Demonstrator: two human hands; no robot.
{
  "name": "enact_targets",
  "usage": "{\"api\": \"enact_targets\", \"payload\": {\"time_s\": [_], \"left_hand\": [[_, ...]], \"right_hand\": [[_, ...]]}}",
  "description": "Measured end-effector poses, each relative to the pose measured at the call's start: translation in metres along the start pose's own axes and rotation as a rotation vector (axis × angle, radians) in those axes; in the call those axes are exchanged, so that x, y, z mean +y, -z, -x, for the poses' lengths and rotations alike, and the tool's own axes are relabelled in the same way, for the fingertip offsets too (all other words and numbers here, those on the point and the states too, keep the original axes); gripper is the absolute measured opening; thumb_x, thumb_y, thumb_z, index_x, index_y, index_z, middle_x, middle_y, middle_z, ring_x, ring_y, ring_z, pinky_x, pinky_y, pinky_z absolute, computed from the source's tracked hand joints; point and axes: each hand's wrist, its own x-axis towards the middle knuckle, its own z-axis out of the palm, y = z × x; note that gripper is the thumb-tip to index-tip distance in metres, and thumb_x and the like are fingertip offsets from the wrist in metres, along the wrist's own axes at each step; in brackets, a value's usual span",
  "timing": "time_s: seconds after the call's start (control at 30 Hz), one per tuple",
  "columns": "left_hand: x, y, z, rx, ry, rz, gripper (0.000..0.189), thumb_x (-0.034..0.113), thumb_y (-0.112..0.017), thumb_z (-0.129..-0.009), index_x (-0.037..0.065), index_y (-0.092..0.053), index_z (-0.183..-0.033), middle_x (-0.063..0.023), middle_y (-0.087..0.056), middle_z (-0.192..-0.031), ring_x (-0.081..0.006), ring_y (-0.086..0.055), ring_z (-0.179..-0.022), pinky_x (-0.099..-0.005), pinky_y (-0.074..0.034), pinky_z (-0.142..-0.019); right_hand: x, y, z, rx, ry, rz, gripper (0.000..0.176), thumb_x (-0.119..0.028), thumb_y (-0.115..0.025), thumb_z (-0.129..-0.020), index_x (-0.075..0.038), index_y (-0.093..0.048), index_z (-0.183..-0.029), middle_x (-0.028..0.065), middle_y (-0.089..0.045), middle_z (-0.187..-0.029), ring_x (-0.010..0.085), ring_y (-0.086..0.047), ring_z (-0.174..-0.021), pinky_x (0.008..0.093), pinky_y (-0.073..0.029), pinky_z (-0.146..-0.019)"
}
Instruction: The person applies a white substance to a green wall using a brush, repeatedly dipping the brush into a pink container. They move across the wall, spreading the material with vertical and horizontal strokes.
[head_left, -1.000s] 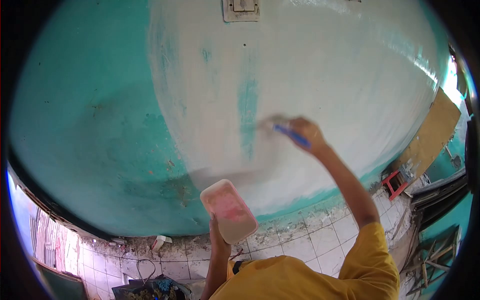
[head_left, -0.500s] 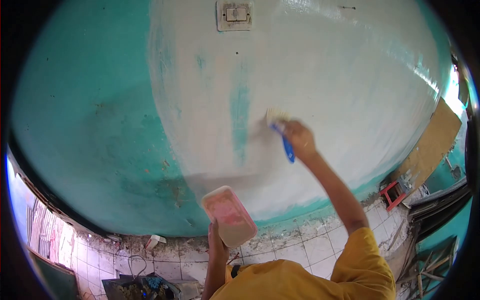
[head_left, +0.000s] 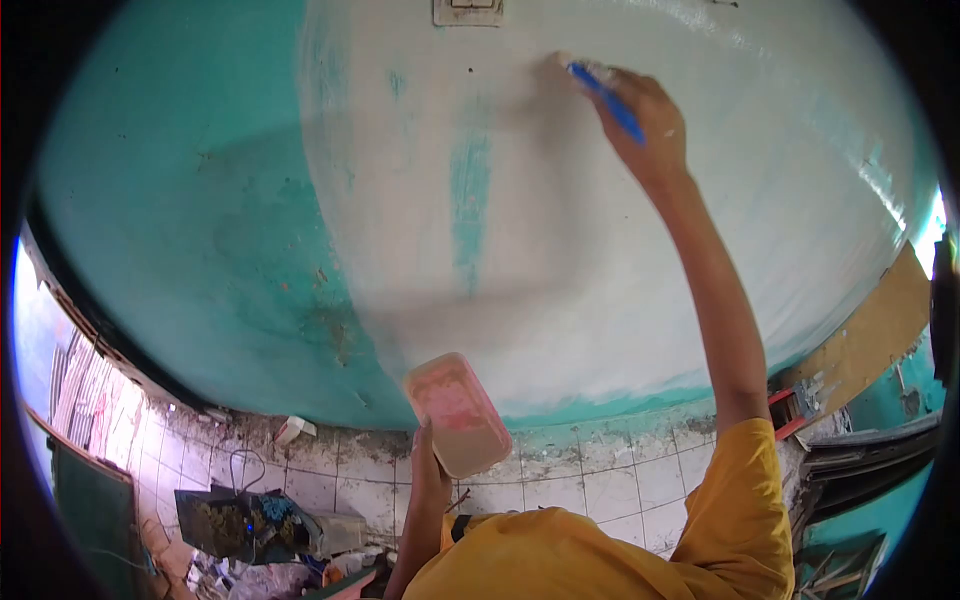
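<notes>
My right hand [head_left: 645, 120] is closed round the blue handle of a paintbrush [head_left: 618, 105], high up on the wall [head_left: 540, 230]. The pale bristles are against or very close to the white-painted area, below and right of the switch plate [head_left: 468, 14]. Low in front of my body, my left hand [head_left: 430, 470] grips a pink plastic tub [head_left: 460, 415] by its near left side. Pale paint lies in the tub's lower part, with pink showing above it. A narrow streak of teal [head_left: 468, 200] shows through the white between the two hands.
Left of the white paint the wall is teal. White floor tiles [head_left: 365, 495] run along its foot. A dark box-like object [head_left: 225, 525] and assorted litter lie at lower left. On the right, a brown board [head_left: 860, 320] leans near a red stool [head_left: 788, 412].
My right hand has carried the brush upward and slightly right along the wall. The view has tilted down a little, and my left hand still holds the tub.
</notes>
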Motion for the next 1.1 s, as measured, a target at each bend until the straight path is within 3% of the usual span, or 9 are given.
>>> {"api": "enact_targets", "payload": {"time_s": [0.1,0.23,0.37,0.57,0.73,0.87,0.97,1.03,1.1], "left_hand": [[-0.010,-0.005,0.006,0.046,-0.001,0.007,0.055,0.042,-0.043,-0.102,0.003,-0.039,-0.140,-0.0128,-0.053,-0.131,-0.0254,-0.056,-0.120,-0.0397,-0.048,-0.100],[-0.016,-0.005,0.020,0.030,-0.013,0.053,0.050,0.043,-0.047,-0.101,0.004,-0.043,-0.132,-0.0102,-0.056,-0.123,-0.0217,-0.058,-0.114,-0.0365,-0.049,-0.095],[-0.015,-0.009,0.039,0.079,-0.147,-0.170,0.049,0.042,-0.046,-0.102,0.003,-0.043,-0.132,-0.0105,-0.056,-0.123,-0.0221,-0.058,-0.114,-0.0365,-0.049,-0.095],[-0.008,0.007,0.025,0.077,-0.021,0.073,0.052,0.042,-0.048,-0.101,0.003,-0.041,-0.135,-0.0104,-0.054,-0.127,-0.0210,-0.055,-0.119,-0.0365,-0.047,-0.099],[0.014,0.020,0.012,0.053,-0.013,0.023,0.053,0.042,-0.049,-0.101,0.002,-0.041,-0.136,-0.0101,-0.053,-0.128,-0.0202,-0.054,-0.120,-0.0359,-0.045,-0.100],[0.033,0.034,0.006,0.054,-0.024,-0.016,0.053,0.040,-0.044,-0.103,0.001,-0.043,-0.138,-0.0112,-0.055,-0.132,-0.0220,-0.055,-0.121,-0.0372,-0.046,-0.101],[0.047,0.044,0.003,0.067,0.005,-0.042,0.051,0.040,-0.045,-0.102,0.002,-0.044,-0.137,-0.0111,-0.056,-0.130,-0.0218,-0.056,-0.121,-0.0368,-0.047,-0.101],[0.050,0.055,-0.002,0.072,0.011,-0.064,0.051,0.039,-0.044,-0.102,0.002,-0.044,-0.137,-0.0113,-0.056,-0.130,-0.0221,-0.056,-0.121,-0.0370,-0.047,-0.101],[0.057,0.062,-0.007,0.080,0.019,-0.088,0.051,0.039,-0.044,-0.102,0.002,-0.044,-0.137,-0.0115,-0.056,-0.130,-0.0223,-0.056,-0.121,-0.0373,-0.047,-0.100]], "right_hand": [[-0.021,-0.026,0.089,-0.259,0.123,0.083,0.048,-0.002,-0.064,-0.074,-0.019,-0.067,-0.119,0.0105,-0.066,-0.114,0.0315,-0.064,-0.098,0.0395,-0.055,-0.080],[-0.073,-0.058,0.245,-0.471,0.103,-0.115,0.035,-0.008,-0.063,-0.076,-0.013,-0.068,-0.110,0.0102,-0.064,-0.115,0.0304,-0.064,-0.095,0.0406,-0.055,-0.078],[-0.095,-0.061,0.295,-0.620,0.020,-0.231,0.034,-0.011,-0.062,-0.078,-0.017,-0.069,-0.111,0.0092,-0.066,-0.112,0.0283,-0.064,-0.089,0.0407,-0.055,-0.075],[-0.060,-0.029,0.127,-0.397,-0.249,-0.080,0.015,-0.018,-0.067,-0.083,-0.010,-0.073,-0.095,0.0125,-0.069,-0.089,0.0308,-0.066,-0.083,0.0422,-0.054,-0.071],[-0.056,-0.026,0.076,-0.008,-0.033,-0.083,0.023,-0.012,-0.064,-0.084,-0.015,-0.073,-0.105,0.0082,-0.071,-0.090,0.0281,-0.066,-0.086,0.0379,-0.055,-0.070],[-0.087,-0.055,0.187,-0.260,-0.019,-0.012,0.046,-0.003,-0.064,-0.073,-0.014,-0.068,-0.118,0.0072,-0.070,-0.100,0.0295,-0.066,-0.091,0.0389,-0.055,-0.075],[-0.124,-0.068,0.293,-0.507,-0.089,-0.122,0.041,-0.005,-0.063,-0.074,-0.013,-0.067,-0.115,0.0102,-0.070,-0.099,0.0266,-0.068,-0.091,0.0385,-0.056,-0.076],[-0.131,-0.070,0.322,-0.516,-0.143,-0.197,0.043,-0.006,-0.063,-0.078,-0.023,-0.069,-0.117,0.0077,-0.069,-0.090,0.0258,-0.067,-0.081,0.0394,-0.056,-0.072],[-0.125,-0.070,0.324,-0.812,-0.190,-0.142,0.042,-0.007,-0.062,-0.080,-0.029,-0.069,-0.116,0.0069,-0.068,-0.086,0.0250,-0.067,-0.081,0.0396,-0.056,-0.071]]}}
